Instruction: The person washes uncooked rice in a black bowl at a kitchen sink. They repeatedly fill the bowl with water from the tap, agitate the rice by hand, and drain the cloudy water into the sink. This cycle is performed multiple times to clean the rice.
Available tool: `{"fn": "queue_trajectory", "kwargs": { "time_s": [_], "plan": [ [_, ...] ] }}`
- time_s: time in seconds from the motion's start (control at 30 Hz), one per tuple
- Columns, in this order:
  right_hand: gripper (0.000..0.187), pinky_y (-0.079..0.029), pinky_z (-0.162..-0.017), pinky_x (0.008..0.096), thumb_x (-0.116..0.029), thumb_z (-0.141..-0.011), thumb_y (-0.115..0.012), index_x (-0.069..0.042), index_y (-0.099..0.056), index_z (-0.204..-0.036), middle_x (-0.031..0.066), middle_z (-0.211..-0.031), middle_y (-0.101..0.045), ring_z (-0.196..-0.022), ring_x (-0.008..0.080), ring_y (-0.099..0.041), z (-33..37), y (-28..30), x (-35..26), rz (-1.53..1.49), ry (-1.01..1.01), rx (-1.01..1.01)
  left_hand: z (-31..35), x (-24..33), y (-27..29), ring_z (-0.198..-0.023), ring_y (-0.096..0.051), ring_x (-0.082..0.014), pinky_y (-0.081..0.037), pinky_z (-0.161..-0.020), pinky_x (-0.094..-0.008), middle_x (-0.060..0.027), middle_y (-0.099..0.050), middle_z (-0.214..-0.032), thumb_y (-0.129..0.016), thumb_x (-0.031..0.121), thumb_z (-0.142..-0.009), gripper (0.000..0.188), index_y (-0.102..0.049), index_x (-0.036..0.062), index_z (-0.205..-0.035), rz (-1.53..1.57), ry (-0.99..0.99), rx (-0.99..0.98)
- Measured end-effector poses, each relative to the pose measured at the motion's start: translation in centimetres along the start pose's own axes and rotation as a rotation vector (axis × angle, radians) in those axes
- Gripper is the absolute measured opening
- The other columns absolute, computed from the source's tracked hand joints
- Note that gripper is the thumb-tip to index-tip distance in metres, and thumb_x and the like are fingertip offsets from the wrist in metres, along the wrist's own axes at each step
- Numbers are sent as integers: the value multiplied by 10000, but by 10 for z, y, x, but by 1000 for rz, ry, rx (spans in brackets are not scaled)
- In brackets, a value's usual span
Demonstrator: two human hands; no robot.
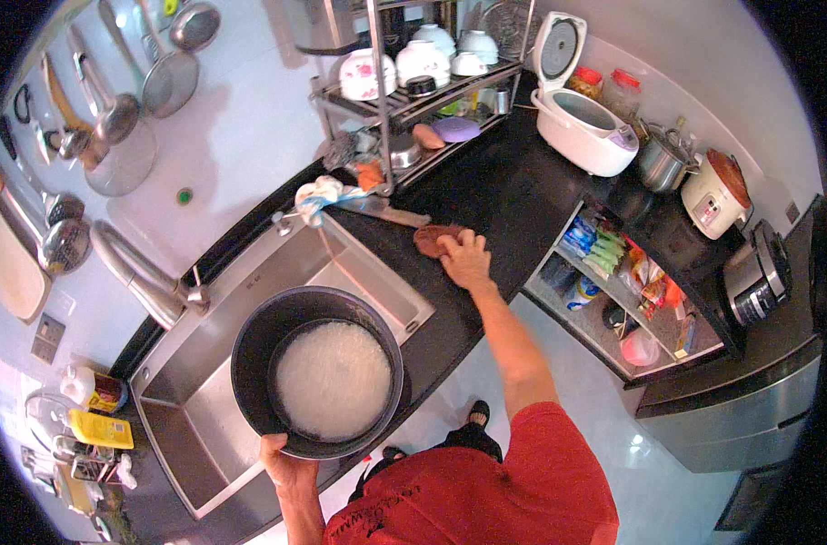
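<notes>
My left hand [288, 465] is closed on the near rim of a dark round cooking pot [255, 372], holding it above the front edge of the sink. White rice [333, 381] lies in the pot; whether water covers it I cannot tell. My right arm stretches forward over the black counter. There my right hand [469, 261] has its bent fingers on a crumpled brown cloth [434, 241], gripping its right side. Farther right on the counter stands a white rice cooker [582, 136] with its lid raised and its inside greyish.
The steel sink [200, 459] and its curved faucet [136, 272] are at the left. A knife [391, 213] lies beside the cloth. Behind it stands a metal rack [383, 118] with bowls. An open cabinet [632, 282] holds packages at the right. A steel pot [665, 159] stands beyond the rice cooker.
</notes>
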State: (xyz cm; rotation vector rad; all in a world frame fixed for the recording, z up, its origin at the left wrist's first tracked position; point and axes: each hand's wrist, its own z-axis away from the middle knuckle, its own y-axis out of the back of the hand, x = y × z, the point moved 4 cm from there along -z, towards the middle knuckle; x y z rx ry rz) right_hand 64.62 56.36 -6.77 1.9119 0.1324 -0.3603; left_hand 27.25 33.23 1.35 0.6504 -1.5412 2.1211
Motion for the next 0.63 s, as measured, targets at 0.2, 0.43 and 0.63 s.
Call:
{"fn": "queue_trajectory", "kwargs": {
  "time_s": [0.2,0.43,0.63],
  "plan": [
    [265,-495,-756,432,-291,-754,-654,-215,-571,-993,139,-925,-543,-955,306,-560,-13,-11,14,-327,228,-238,-6,-65,-72,-1109,-523,-344,-399,-997,-475,-134,-558,-1224,-598,161,-584,671,-506,34,-1236,39,21,-36],
    [342,-452,-769,334,-373,-908,-533,-74,-646,-1030,116,-849,-595,-837,238,-548,-34,66,94,-992,175,-226,-20,-145,-178,-1096,-528,-341,-405,-995,-467,-139,-561,-1213,-584,153,-587,674,-496,23,-1242,73,129,-119],
    [575,-449,-733,392,-605,-867,-414,-134,-648,-1099,139,-914,-671,-843,263,-633,-50,193,136,-786,207,-485,-56,-203,-220,-1077,-540,-328,-399,-1001,-453,-130,-566,-1212,-563,147,-609,656,-495,35,-1253,-13,221,-134]
  ]
}}
